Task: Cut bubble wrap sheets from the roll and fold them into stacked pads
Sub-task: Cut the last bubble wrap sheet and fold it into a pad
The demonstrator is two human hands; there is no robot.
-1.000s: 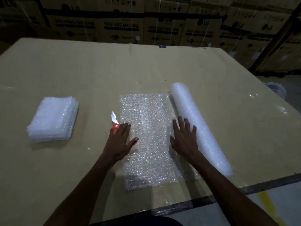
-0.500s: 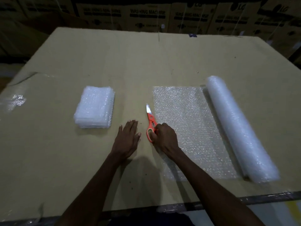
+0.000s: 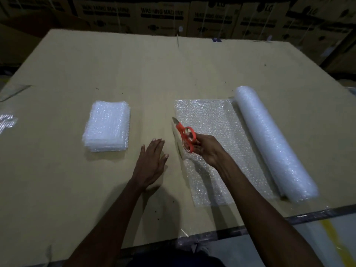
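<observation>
A white bubble wrap roll point(image 3: 269, 139) lies on the right of the cardboard-covered table point(image 3: 134, 74). Its unrolled sheet point(image 3: 213, 120) spreads flat to the left of it. My right hand point(image 3: 207, 149) is above the sheet's left edge, shut on the orange-handled scissors point(image 3: 185, 136), lifted off the table with the blades pointing away and left. My left hand point(image 3: 152, 162) rests flat on the table, fingers apart, left of the sheet. A stack of folded bubble wrap pads point(image 3: 107, 126) sits further left.
Stacked washing machine cartons point(image 3: 163, 14) line the far side behind the table. The table's near edge point(image 3: 212, 236) runs just in front of me, with floor showing at the lower right. A strip of shiny tape point(image 3: 7, 122) lies at the far left.
My right hand left the roll, reached the scissors beside the sheet and lifted them off the table. My left hand slid off the sheet onto bare cardboard. The camera view shifted left.
</observation>
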